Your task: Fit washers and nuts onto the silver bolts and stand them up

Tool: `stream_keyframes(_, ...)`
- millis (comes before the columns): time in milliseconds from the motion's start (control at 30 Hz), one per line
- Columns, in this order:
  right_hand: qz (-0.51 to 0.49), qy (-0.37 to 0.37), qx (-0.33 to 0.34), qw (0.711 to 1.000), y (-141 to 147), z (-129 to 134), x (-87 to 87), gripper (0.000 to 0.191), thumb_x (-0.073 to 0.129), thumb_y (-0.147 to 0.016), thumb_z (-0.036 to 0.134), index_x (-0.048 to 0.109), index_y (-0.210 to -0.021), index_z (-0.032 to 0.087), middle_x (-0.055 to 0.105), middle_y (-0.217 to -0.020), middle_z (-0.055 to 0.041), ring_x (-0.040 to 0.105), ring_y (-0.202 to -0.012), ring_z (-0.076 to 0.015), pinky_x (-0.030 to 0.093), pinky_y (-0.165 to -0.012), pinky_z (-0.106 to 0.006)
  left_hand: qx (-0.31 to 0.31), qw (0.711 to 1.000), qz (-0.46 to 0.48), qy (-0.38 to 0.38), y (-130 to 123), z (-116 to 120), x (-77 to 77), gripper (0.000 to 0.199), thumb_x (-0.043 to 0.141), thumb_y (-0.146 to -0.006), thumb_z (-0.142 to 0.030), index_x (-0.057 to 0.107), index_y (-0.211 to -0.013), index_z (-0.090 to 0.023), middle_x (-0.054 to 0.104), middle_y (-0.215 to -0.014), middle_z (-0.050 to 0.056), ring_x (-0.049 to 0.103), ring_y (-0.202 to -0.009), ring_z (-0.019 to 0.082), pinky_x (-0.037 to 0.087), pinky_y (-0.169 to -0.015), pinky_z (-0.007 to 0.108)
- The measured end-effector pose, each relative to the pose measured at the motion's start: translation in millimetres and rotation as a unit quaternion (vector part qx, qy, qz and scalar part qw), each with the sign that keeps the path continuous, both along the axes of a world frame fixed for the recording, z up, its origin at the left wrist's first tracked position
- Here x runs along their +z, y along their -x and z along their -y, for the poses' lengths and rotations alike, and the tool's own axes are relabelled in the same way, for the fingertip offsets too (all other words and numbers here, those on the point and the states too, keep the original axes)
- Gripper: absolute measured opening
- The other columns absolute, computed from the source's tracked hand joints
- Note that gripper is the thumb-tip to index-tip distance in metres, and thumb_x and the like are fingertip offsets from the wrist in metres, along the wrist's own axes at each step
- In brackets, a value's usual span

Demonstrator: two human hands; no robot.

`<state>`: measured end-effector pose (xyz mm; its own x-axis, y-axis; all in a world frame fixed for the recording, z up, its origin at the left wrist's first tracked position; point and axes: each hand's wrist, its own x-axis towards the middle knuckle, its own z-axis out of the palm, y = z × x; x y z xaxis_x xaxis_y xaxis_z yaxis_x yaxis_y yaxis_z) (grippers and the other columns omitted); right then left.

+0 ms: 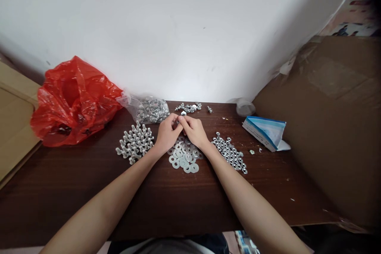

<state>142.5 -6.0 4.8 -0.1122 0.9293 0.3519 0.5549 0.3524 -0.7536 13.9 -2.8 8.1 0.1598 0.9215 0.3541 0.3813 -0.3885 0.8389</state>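
Note:
My left hand (168, 131) and my right hand (194, 130) meet at the fingertips above the flat round washers (185, 157). Both are closed in a pinch around a small metal fastener (183, 114). Only its shiny end shows past my fingers, so its exact kind is hidden. Left of my left hand, several bolts (135, 143) stand in a group, mostly with their shanks up. A spread of nuts (230, 151) lies to the right, beside my right wrist. Behind my hands, near the wall, lies a small cluster of bolts with washers and nuts on them (189, 108).
A clear bag of metal fasteners (153, 109) and a red plastic bag (77, 103) sit at the back left. Cardboard boxes flank the dark wooden table (166, 206). On the right are a blue-and-white packet (264, 131), a clear round container (245, 107) and small scraps.

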Motion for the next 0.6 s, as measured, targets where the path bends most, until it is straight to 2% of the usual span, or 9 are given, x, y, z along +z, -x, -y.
stream_keyframes(600,-0.011,0.005,-0.006,1.0,0.4,-0.1,-1.5,0.05,0.034,-0.093,0.054,0.05,-0.061,0.019,0.049,-0.052,0.0015,0.045,-0.052,-0.0124,0.029,-0.054,-0.026,-0.005,1.0,0.006,-0.008,0.2,-1.6,-2.6,0.004,0.053,-0.081,-0.022,0.053,-0.08,-0.018,0.057,-0.068,-0.003,0.047,-0.057,0.009,0.036,-0.056,0.022)
